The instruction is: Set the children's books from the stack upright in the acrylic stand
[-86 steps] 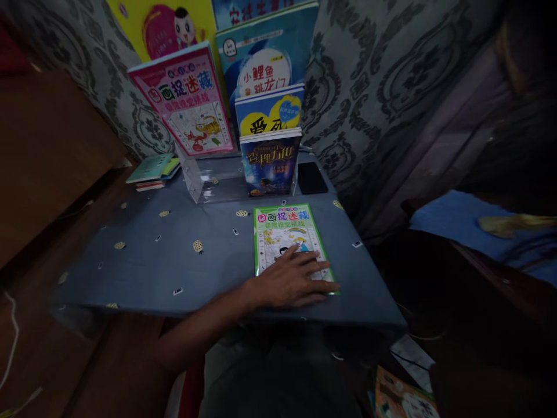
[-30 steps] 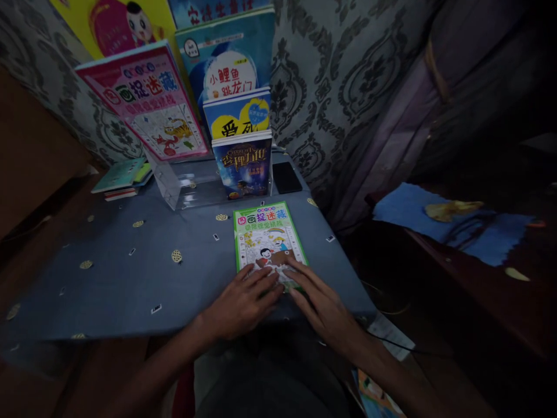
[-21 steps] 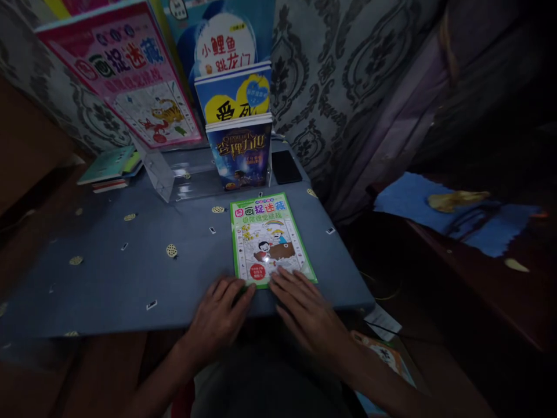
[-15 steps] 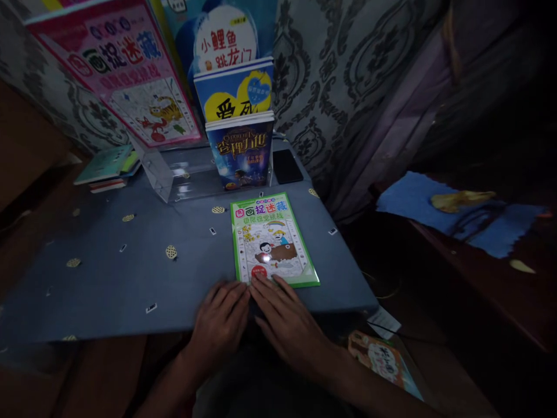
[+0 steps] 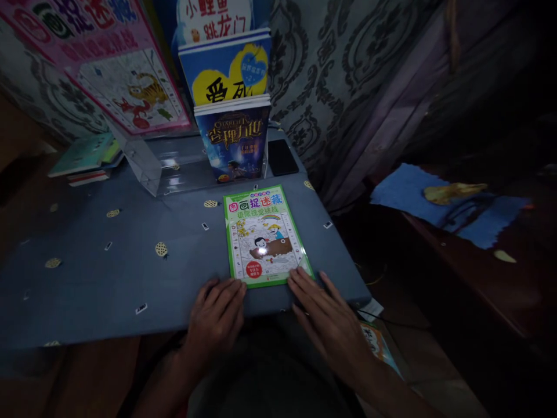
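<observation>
A green-bordered picture book (image 5: 268, 238) lies flat on the blue-grey tablecloth (image 5: 187, 296), near the table's front edge. Its cover shows a brown log, two cartoon figures and a rainbow. My left hand (image 5: 217, 310) rests at the book's lower left corner, fingers stretched out and touching or nearly touching its edge. On the lower right corner lie the fingertips of my right hand (image 5: 326, 310), its fingers flat and the thumb side apart from the book. Neither hand grips anything.
A clear acrylic stand (image 5: 143, 168) behind holds a dark blue book (image 5: 235, 145), a yellow-and-blue book (image 5: 226, 72) and a pink book (image 5: 143, 87). A black phone (image 5: 282, 157) lies beside it. Thin books (image 5: 85, 157) are stacked at left. A blue cloth (image 5: 400, 197) lies at right.
My right hand has slid right along the book's lower edge, from its left corner to its right corner. My left hand stays by the left corner. The view has shifted slightly.
</observation>
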